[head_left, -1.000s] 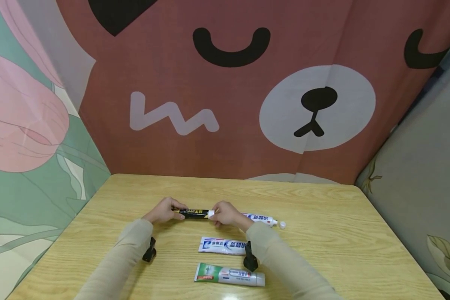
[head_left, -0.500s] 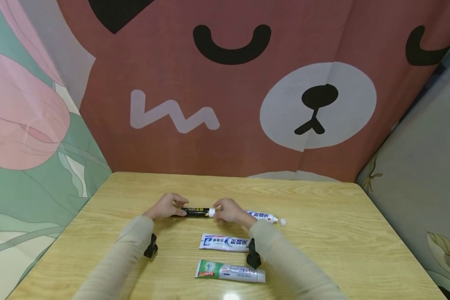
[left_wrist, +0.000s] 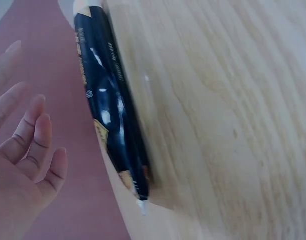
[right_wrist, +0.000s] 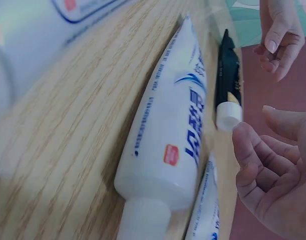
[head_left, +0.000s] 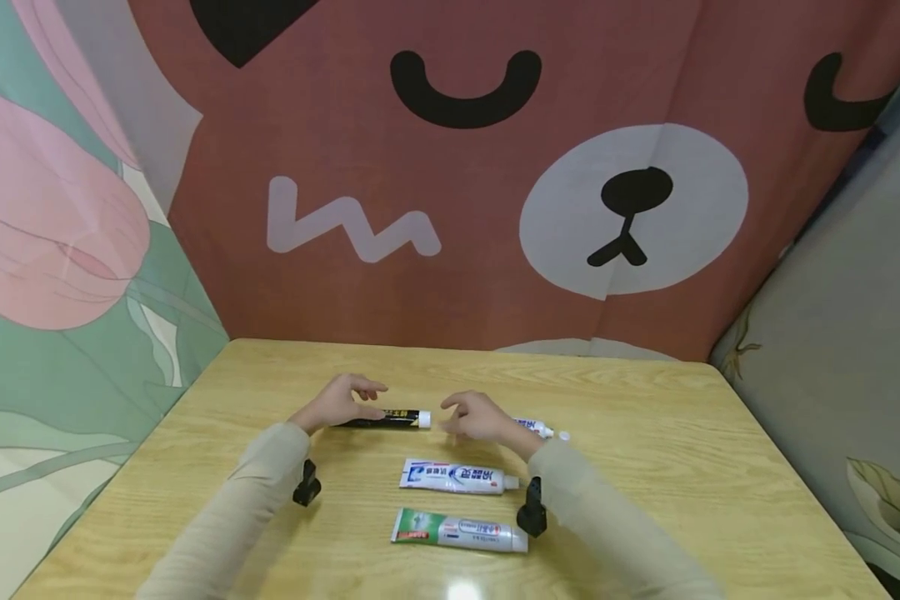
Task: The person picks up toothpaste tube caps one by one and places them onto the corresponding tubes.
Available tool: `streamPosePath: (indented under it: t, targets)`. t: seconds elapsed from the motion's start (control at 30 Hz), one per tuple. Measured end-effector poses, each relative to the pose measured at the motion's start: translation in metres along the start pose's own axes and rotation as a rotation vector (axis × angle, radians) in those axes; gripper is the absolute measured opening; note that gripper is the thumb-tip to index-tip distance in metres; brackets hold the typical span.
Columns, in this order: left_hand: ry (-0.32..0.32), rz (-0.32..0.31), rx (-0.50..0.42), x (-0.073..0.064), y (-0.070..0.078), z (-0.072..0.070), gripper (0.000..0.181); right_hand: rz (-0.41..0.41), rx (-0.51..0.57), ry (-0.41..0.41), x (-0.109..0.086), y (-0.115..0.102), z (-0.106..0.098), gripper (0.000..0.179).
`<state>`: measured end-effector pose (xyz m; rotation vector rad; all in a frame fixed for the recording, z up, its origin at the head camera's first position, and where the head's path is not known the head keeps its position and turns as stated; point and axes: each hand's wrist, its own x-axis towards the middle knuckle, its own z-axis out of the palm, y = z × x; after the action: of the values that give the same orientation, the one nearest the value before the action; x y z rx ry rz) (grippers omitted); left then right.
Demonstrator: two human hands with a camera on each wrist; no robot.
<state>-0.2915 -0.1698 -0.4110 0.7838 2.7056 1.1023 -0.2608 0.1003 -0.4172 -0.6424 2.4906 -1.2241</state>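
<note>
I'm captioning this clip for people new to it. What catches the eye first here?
A huge bear-face cloth fills the backdrop behind the wooden table. At mid-table, the left hand and right hand hover open at either end of a black tube. Three pale toothpaste tubes lie nearby.

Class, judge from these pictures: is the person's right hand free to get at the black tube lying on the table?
Probably yes. The right hand hovers open, holding nothing, just beside the white cap end of the black tube. Nothing lies between them; the left hand hovers open by the other end, not gripping it.
</note>
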Motion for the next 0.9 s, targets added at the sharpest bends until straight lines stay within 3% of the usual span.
streamPosePath:
  t: [0.2, 0.47, 0.9]
  targets:
    - [0.016, 0.079, -0.008, -0.004, 0.012, -0.002, 0.046, -0.021, 0.007, 0.022, -0.013, -0.004, -0.009, 0.044]
    - [-0.011, 0.166, -0.059, -0.005, 0.024, 0.014, 0.045, -0.077, 0.1, 0.033, -0.036, -0.004, -0.013, 0.042]
    - [-0.032, 0.187, -0.146, -0.002, 0.049, 0.03, 0.044, -0.107, 0.067, 0.066, -0.066, 0.0, -0.025, 0.04]
